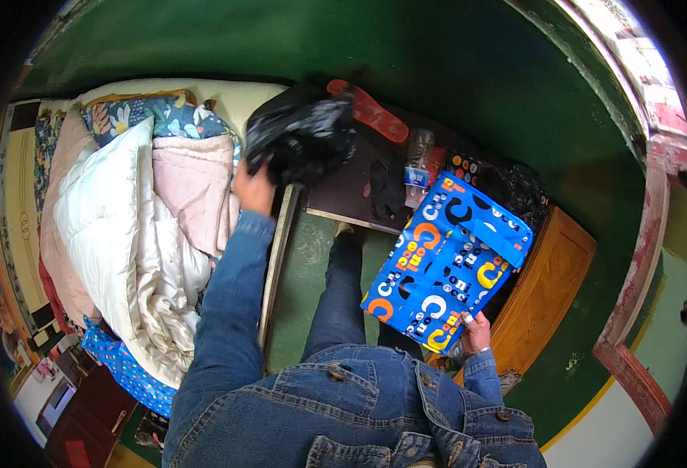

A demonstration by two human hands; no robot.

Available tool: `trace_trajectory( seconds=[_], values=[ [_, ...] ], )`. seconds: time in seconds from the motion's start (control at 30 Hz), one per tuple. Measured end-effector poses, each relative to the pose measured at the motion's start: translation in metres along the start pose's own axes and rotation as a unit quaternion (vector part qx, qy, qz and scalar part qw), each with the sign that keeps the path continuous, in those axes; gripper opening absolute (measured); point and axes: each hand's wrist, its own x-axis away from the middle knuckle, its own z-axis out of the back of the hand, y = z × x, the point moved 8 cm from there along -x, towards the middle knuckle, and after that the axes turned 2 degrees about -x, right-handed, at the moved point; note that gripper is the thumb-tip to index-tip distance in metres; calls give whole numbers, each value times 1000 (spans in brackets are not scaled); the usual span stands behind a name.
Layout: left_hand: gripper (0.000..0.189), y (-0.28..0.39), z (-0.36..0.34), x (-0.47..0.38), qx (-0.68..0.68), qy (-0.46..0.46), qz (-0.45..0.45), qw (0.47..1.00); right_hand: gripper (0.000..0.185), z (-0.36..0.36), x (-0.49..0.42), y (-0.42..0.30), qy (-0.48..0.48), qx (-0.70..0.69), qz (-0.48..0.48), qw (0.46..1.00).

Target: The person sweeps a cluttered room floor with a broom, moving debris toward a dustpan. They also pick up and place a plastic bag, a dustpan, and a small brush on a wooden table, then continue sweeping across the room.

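Note:
My left hand (254,188) is at the near edge of a black plastic bag (302,134), which is blurred; whether the fingers grip it cannot be told. The bag lies over the bed's end and the corner of a dark tabletop (343,187). My right hand (475,332) grips the lower corner of a blue printed storage bag (431,263) with a blue strap. That bag looks flat and is tilted in front of the tabletop's right part.
White quilt (109,216), folded pink blanket (194,181) and floral bedding (168,114) lie on the left bed. A red insole-shaped item (372,114) and a plastic bottle (418,167) are on the tabletop. A wooden cabinet panel (542,298) stands at right.

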Motion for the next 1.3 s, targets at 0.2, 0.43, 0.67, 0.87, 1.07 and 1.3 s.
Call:
trace_trajectory(
  seconds=[0.2, 0.43, 0.67, 0.87, 1.07, 1.3],
  values=[
    [40, -93, 124, 263, -516, -418, 125, 737, 23, 41, 10, 3, 3, -69, -29, 997],
    [53, -222, 196, 422, 13, -127, 472, 872, 23, 132, -3, 19, -33, -9, -39, 999],
    [23, -233, 129, 453, -454, -203, 158, 853, 22, 240, 17, 40, -74, -14, -30, 997],
    [41, -142, 63, 418, -98, -183, 139, 968, 20, 315, 48, 73, -68, -58, 7, 996],
    [56, -67, -2, 430, -110, -330, 125, 929, 21, 344, 71, 122, 54, -193, 72, 977],
    [38, -94, -18, 513, -224, -444, 112, 860, 25, 414, 86, 166, 224, -189, 144, 945]
  ],
)
